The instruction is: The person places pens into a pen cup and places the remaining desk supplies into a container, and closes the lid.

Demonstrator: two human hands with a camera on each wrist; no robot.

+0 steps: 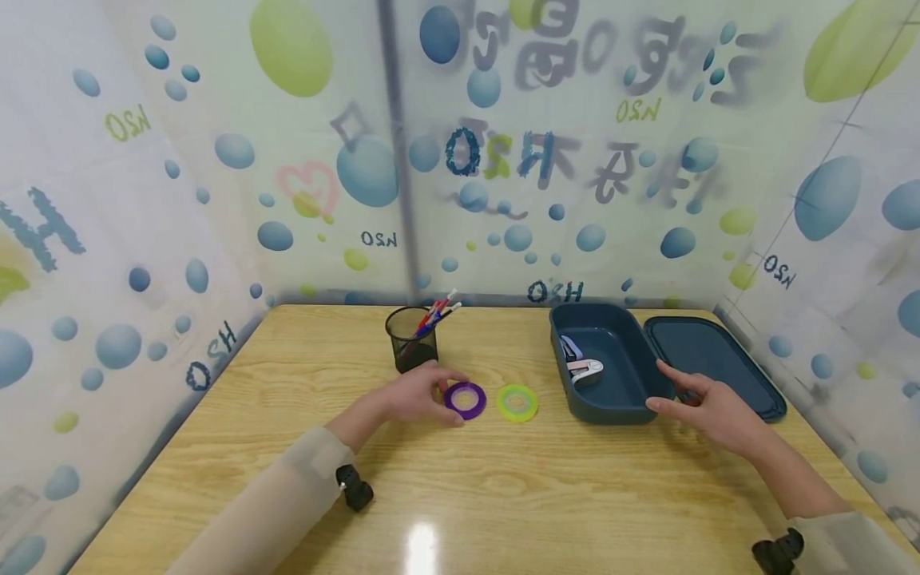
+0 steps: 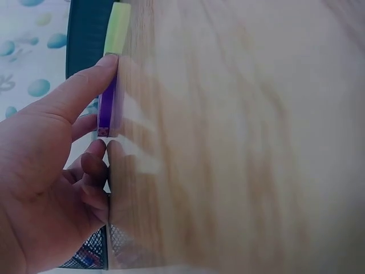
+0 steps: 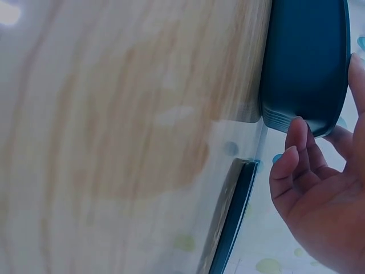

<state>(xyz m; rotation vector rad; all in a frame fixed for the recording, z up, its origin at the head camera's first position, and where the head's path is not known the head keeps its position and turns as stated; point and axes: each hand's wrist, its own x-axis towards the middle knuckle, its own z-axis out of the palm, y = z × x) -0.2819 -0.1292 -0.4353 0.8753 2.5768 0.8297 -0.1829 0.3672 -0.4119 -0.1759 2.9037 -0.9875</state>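
My left hand point(image 1: 418, 394) reaches round a purple tape roll point(image 1: 465, 400) lying flat on the table, thumb at its near edge and index finger at its far edge. In the left wrist view the thumb point(image 2: 94, 80) meets the roll's rim. Just right of it lies a yellow-green tape roll point(image 1: 517, 403). At the near right corner of a dark blue box point(image 1: 621, 413), my right hand point(image 1: 719, 415) touches the wall with thumb and index finger; its other fingers are loosely bent point(image 3: 296, 165). Inside the box are a pale pink stapler-like item point(image 1: 585, 368) and a lilac one point(image 1: 571, 348).
A black mesh pen cup point(image 1: 414, 351) holding several pens point(image 1: 437, 313) stands behind the left hand. The box's dark blue lid point(image 1: 707, 359) lies right of the box. A patterned curtain point(image 1: 474, 263) borders the wooden table point(image 1: 460, 495) at the back and sides.
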